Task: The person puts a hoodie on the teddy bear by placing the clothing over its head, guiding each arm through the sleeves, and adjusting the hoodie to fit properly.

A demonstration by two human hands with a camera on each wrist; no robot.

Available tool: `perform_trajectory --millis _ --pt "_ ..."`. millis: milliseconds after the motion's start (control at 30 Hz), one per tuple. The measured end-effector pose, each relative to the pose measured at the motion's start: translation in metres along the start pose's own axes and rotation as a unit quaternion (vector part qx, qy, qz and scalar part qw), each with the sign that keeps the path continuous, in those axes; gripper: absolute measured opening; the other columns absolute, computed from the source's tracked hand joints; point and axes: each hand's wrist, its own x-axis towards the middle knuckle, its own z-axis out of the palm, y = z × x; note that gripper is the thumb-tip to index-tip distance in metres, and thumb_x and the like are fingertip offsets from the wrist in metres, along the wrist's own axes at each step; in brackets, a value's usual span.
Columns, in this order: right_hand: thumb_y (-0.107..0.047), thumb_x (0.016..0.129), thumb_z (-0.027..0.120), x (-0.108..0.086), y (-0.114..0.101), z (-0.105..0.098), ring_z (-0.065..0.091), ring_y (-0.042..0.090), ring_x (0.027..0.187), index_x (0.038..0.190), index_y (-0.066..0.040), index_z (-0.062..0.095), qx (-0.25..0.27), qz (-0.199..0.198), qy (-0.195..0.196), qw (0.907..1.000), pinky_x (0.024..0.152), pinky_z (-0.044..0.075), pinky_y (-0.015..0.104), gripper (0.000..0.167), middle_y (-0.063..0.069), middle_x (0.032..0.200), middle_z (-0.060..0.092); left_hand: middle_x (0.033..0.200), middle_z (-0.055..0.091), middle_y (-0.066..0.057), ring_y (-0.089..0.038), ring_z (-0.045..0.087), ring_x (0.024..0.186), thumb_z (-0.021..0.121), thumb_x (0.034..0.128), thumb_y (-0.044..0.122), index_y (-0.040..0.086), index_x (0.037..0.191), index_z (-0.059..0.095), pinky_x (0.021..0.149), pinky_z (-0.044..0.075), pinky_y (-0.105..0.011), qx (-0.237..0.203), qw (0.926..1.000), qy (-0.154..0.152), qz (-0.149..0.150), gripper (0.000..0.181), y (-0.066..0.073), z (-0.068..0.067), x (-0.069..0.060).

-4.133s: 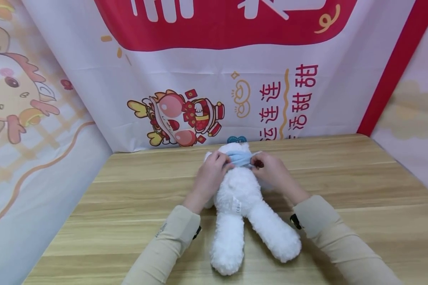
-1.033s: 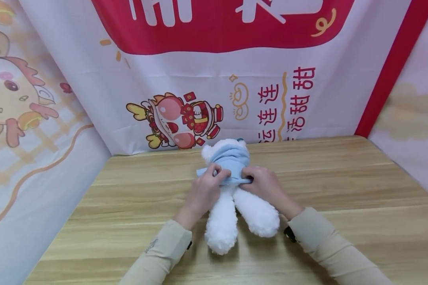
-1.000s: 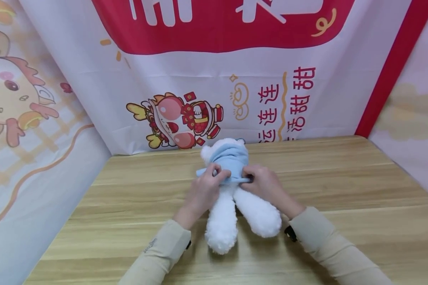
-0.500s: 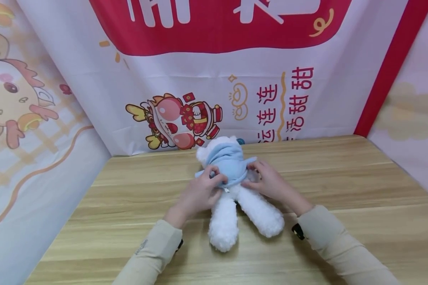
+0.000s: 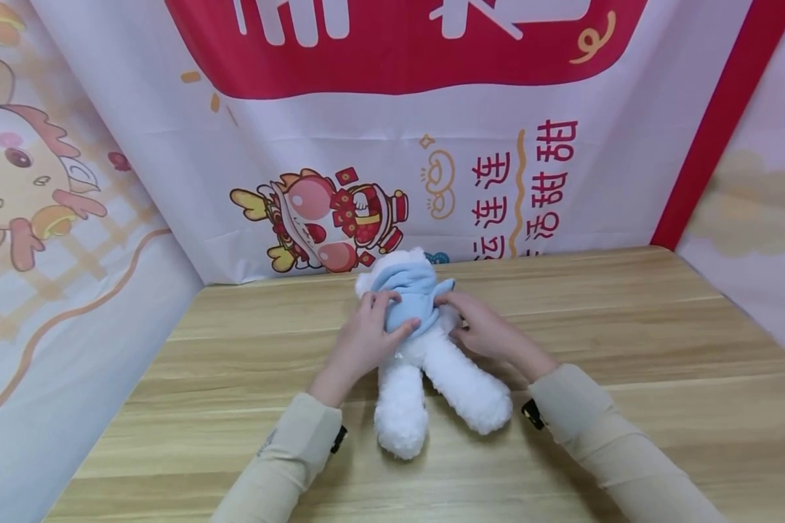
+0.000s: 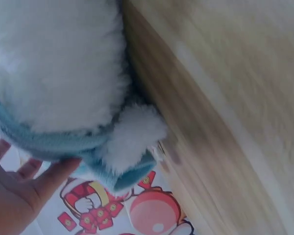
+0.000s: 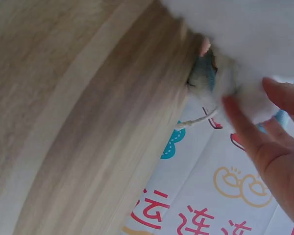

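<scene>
A white plush bear lies on the table, legs toward me and head at the back edge. Its light blue hooded top covers the torso and part of the head. My left hand rests on the top, fingers and thumb spread apart; in the left wrist view the thumb lies along the blue hem. A white paw sticks out of the sleeve there. My right hand holds the bear's other arm between thumb and fingers, beside the blue sleeve.
The wood-grain table extends on both sides of the bear. A printed cloth backdrop rises behind its back edge, and another printed cloth stands at the left. A white cord hangs near the top in the right wrist view.
The blue top went from bunched at the head to drawn down over the torso. Both hands have released the hem; the left spread over the top, the right shifted to the arm.
</scene>
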Motion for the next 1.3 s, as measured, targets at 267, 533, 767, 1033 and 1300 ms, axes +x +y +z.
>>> perform_trajectory --millis 267,533,767,1033,1300 --pt "0.003 0.082 0.066 0.006 -0.002 0.001 0.059 0.025 0.098 0.131 0.003 0.051 -0.007 -0.018 -0.008 0.9998 0.077 0.053 0.031 0.051 0.021 0.129 0.056 0.125 0.045 -0.014 -0.025 0.054 0.096 0.059 0.0875 0.056 0.024 0.135 0.049 0.081 0.051 -0.040 -0.001 0.9994 -0.036 -0.002 0.058 -0.006 -0.005 0.001" --pt "0.001 0.078 0.065 0.007 -0.006 0.006 0.051 0.014 0.077 0.098 -0.011 0.064 0.008 -0.001 0.031 0.9995 0.064 0.046 0.024 0.024 0.001 0.096 0.059 0.125 0.048 -0.011 -0.022 0.053 0.098 0.061 0.0868 0.055 0.025 0.130 0.054 0.083 0.049 -0.038 -0.027 0.9987 -0.042 0.010 0.053 -0.009 -0.005 -0.003" --pt "0.007 0.074 0.062 0.006 -0.012 0.011 0.046 0.013 0.069 0.076 -0.012 0.055 -0.060 0.014 0.083 0.9947 0.058 0.040 0.023 0.021 0.000 0.082 0.051 0.125 0.051 -0.012 -0.024 0.057 0.099 0.062 0.0863 0.054 0.023 0.126 0.058 0.080 0.052 -0.038 0.010 0.9988 0.007 0.047 0.051 -0.001 -0.005 -0.006" --pt "0.009 0.070 0.061 0.004 -0.011 0.008 0.046 0.012 0.063 0.072 -0.011 0.055 -0.108 0.025 0.137 0.9843 0.055 0.037 0.023 0.021 0.001 0.073 0.052 0.127 0.049 -0.014 -0.030 0.056 0.106 0.065 0.0754 0.067 0.021 0.127 0.054 0.079 0.053 -0.044 0.089 0.9934 0.030 0.065 0.070 0.013 0.001 -0.008" --pt "0.004 0.073 0.069 -0.001 -0.005 -0.008 0.057 0.030 0.109 0.108 -0.005 0.056 -0.034 -0.024 0.026 0.9988 0.091 0.051 0.043 0.039 0.014 0.116 0.058 0.126 0.048 -0.013 -0.027 0.055 0.102 0.071 0.0743 0.060 0.019 0.124 0.053 0.076 0.052 -0.041 0.060 0.9970 0.027 0.041 0.067 0.013 0.003 -0.007"
